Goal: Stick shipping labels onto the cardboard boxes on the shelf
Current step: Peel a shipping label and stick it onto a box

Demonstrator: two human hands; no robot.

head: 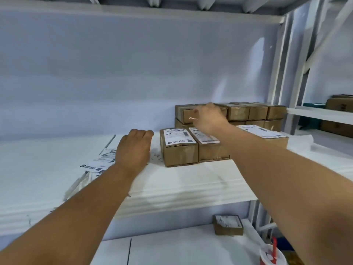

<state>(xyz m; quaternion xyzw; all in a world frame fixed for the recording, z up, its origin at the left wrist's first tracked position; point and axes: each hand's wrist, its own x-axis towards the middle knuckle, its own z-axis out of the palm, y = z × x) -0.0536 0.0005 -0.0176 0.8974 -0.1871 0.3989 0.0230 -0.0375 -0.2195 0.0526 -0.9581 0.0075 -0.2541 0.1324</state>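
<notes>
L hand [134, 148] fingers curled, arm reaching twd 1 o'clock. R hand [208, 117] stretched twd 11, blurred; grip unclear.

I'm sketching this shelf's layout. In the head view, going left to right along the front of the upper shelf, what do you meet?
loose shipping labels → left hand → first labelled box → second labelled box → far-right labelled box
</notes>
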